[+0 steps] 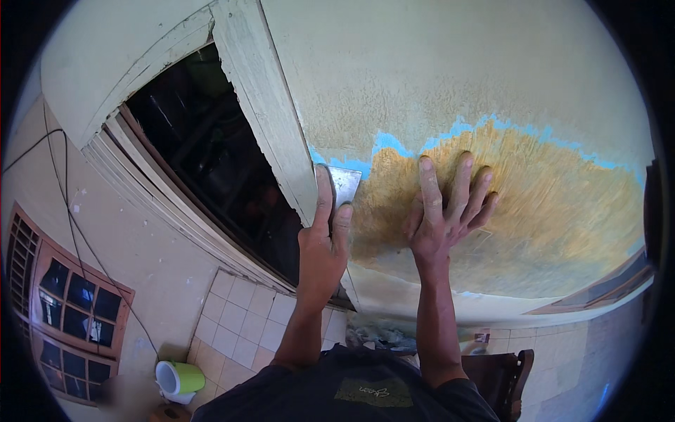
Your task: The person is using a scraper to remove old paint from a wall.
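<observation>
My left hand (pixel 321 253) grips a metal scraper (pixel 346 182), index finger along its left edge and thumb on its lower right. The blade lies against the wall, beside the door frame post (pixel 263 100) and just under a strip of light blue paint (pixel 348 164). My right hand (pixel 443 211) is spread on the bare yellow-brown patch of wall (pixel 517 174), fingers apart and nothing visible in it. Above the ragged blue edge, the wall keeps its pale grey-green paint (pixel 443 58).
Left of the post is a dark doorway (pixel 211 142). A green and white bucket (pixel 182 377) stands on the tiled floor (pixel 240 316). Dark wooden furniture (pixel 495 380) is at lower right. Scraps of debris (pixel 379 337) lie at the wall's foot. Cables (pixel 67 195) hang at far left.
</observation>
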`<action>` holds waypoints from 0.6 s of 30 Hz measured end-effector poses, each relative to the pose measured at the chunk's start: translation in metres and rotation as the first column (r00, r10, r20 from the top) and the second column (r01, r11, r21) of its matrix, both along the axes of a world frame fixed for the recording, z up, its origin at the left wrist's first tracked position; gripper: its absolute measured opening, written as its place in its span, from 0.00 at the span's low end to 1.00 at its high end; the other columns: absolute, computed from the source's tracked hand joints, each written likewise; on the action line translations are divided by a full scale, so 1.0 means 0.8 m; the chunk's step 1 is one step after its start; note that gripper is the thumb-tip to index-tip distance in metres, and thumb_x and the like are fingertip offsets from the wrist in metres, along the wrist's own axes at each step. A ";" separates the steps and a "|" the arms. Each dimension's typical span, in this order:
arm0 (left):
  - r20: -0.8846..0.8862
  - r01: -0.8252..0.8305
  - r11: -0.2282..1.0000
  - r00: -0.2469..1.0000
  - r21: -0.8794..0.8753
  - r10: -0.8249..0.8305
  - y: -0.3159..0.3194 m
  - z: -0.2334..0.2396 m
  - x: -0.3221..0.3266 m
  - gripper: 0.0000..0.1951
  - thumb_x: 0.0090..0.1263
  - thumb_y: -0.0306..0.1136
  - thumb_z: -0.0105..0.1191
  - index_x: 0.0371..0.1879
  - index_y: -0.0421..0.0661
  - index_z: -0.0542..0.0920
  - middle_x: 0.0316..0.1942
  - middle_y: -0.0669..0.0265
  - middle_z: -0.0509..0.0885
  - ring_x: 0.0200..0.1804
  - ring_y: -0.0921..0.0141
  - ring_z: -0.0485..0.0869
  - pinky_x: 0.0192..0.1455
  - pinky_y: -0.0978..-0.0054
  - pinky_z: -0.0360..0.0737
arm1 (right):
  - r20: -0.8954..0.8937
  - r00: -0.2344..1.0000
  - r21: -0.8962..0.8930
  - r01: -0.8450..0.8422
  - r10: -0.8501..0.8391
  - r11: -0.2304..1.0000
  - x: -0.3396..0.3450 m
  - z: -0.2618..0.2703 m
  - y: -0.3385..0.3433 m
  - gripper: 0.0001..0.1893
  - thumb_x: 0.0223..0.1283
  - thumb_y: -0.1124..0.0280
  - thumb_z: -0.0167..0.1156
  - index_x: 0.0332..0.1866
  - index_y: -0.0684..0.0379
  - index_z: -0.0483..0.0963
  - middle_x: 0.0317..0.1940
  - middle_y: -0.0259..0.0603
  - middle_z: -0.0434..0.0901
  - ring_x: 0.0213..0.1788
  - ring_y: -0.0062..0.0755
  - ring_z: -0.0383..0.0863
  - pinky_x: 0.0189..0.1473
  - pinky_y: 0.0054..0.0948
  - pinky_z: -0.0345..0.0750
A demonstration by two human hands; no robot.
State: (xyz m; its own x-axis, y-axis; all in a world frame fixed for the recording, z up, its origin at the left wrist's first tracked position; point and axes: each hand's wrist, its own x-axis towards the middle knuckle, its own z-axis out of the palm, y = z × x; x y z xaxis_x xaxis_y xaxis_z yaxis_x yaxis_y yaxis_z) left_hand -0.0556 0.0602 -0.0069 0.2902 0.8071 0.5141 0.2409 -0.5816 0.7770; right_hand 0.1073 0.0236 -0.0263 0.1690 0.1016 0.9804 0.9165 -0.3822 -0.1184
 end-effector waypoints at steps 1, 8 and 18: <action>-0.001 -0.003 1.000 1.000 0.001 0.003 0.000 -0.004 -0.001 0.30 0.79 0.34 0.44 0.78 0.47 0.52 0.16 0.65 0.70 0.21 0.79 0.66 0.25 0.78 0.68 | 0.006 1.000 0.001 0.007 -0.007 1.000 0.000 0.000 0.001 0.22 0.66 0.62 0.49 0.62 0.29 0.77 0.73 0.39 0.65 0.78 0.50 0.53 0.77 0.55 0.38; -0.042 -0.042 0.999 0.998 -0.014 0.041 -0.001 0.025 -0.006 0.30 0.79 0.33 0.44 0.78 0.48 0.53 0.22 0.57 0.78 0.22 0.77 0.68 0.26 0.74 0.71 | 0.049 0.998 -0.016 -0.044 0.044 0.999 -0.002 0.006 -0.005 0.20 0.71 0.60 0.49 0.64 0.39 0.75 0.74 0.48 0.62 0.79 0.53 0.49 0.77 0.52 0.34; 0.009 -0.026 0.999 1.000 0.033 0.026 0.007 0.049 0.002 0.29 0.80 0.35 0.43 0.77 0.46 0.53 0.17 0.64 0.67 0.21 0.79 0.65 0.25 0.78 0.68 | 0.041 0.998 -0.015 -0.038 0.039 0.999 -0.002 0.007 -0.004 0.20 0.71 0.61 0.47 0.65 0.38 0.75 0.74 0.48 0.62 0.79 0.53 0.49 0.77 0.52 0.35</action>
State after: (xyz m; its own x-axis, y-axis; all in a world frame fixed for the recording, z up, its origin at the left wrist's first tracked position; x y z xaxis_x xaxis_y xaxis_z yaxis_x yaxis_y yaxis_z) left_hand -0.0542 0.0660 0.0326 0.2645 0.7967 0.5434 0.2498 -0.6009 0.7593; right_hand 0.1054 0.0202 -0.0210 0.1245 0.1211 0.9848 0.9344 -0.3482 -0.0753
